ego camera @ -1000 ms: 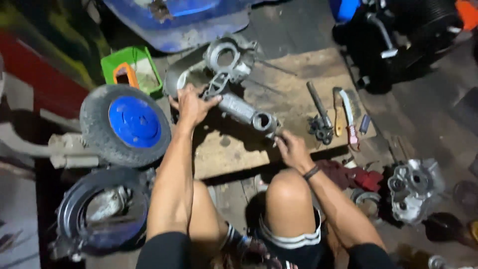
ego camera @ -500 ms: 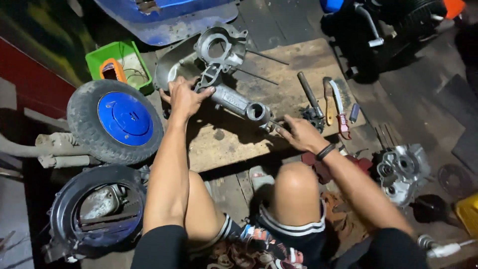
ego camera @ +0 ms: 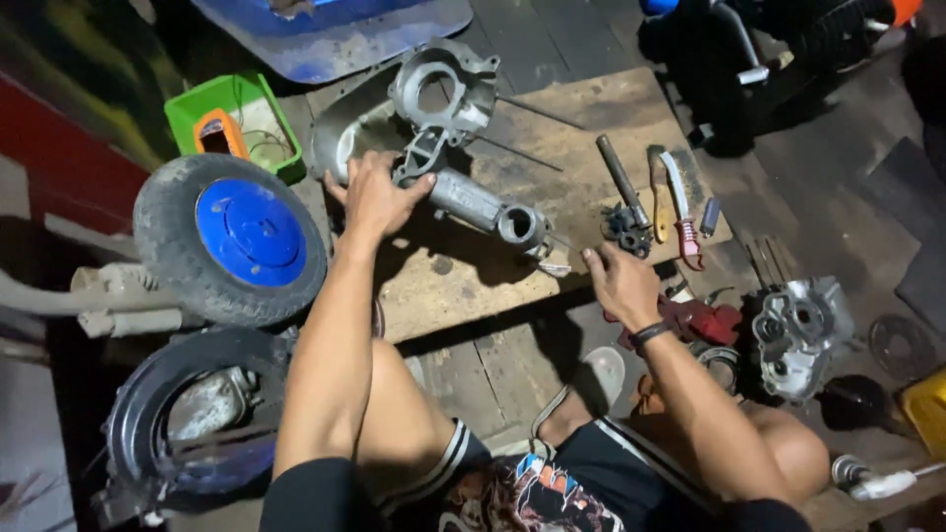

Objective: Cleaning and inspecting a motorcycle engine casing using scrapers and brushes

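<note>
A person sits over a low wooden worktop (ego camera: 591, 118) — a rough, scuffed plank board stained dark with grease. The left hand (ego camera: 379, 197) lies palm-down with fingers spread on a cast-metal engine casing (ego camera: 448, 128), pressing rather than clasping it. The casing is dull grey aluminium, with a ringed, open housing at its far end and a long tubular arm running toward the near right, ending in a round bore. It lies on the far left part of the worktop.

The right hand (ego camera: 619, 284), a dark band at its wrist, rests at the worktop's near edge with its fingers curled loosely; whether it grips anything small cannot be told. Just left of its fingertips lies a small pale metal piece (ego camera: 554, 268).

To the right on the board lie a dark steel rod (ego camera: 621, 180), a small black toothed gear part (ego camera: 625, 229), and a brush with a red-and-white handle (ego camera: 682, 212).

On the floor at the right sits a second grey casting (ego camera: 800, 335), full of round holes, beside a red tool (ego camera: 702, 320). At the left stand a rubber-tyred wheel with a glossy blue hub (ego camera: 232, 236) and, nearer, a bare black tyre (ego camera: 187, 424) — both dusty. A bright green plastic tray (ego camera: 236, 118) sits at the far left.
</note>
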